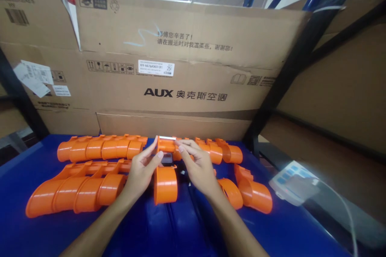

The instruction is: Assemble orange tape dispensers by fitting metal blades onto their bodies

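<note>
Both my hands hold one orange plastic tape dispenser [166, 184] over the blue surface, its round hub hanging toward me. A serrated metal blade [167, 138] runs along its upper end. My left hand [145, 166] grips that end from the left, thumb and fingers closed on it. From the right, my right hand [197, 162] pinches the blade end between thumb and fingers. A dark object [167, 158] shows partly behind the dispenser; its kind is unclear.
Rows of orange dispensers lie on the left [80, 192] and the back right [230, 153] of the blue surface [18, 182]. Large cardboard [120, 92] stands behind. A dark metal post [280, 84] rises at right, near a white-and-blue device [294, 180] with a cable.
</note>
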`<state>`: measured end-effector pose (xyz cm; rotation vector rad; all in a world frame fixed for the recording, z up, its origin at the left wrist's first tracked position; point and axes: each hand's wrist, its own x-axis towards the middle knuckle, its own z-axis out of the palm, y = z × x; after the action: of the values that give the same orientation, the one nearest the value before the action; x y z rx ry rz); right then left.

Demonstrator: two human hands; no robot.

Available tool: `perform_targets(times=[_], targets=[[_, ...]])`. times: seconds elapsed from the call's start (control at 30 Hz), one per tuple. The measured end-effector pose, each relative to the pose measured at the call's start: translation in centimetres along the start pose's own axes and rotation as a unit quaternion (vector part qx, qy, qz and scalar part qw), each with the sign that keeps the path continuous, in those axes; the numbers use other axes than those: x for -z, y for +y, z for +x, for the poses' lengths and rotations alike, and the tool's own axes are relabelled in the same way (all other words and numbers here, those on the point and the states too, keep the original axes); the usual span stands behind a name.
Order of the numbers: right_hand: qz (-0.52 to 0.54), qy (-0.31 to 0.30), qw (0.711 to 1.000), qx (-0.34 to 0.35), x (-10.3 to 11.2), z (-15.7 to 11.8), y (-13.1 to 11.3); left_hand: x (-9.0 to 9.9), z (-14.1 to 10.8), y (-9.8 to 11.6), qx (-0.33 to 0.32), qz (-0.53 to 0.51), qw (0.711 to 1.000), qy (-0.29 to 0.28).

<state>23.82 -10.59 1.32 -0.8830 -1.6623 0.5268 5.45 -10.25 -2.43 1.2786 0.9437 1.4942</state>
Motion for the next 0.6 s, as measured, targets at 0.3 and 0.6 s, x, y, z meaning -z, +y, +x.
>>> perform_targets(times=[0.3, 0.6], targets=[[-0.287, -0.071, 0.955, 0.000, 3.6, 0.6, 2.5, 0.0, -0.5, 1.3, 0.063, -0.126, 0.989, 0.041], [-0.358, -0.247, 0.900, 0.003, 4.2, -0.2, 2.6, 0.0, -0.3, 1.3, 0.072, -0.126, 0.988, 0.053]])
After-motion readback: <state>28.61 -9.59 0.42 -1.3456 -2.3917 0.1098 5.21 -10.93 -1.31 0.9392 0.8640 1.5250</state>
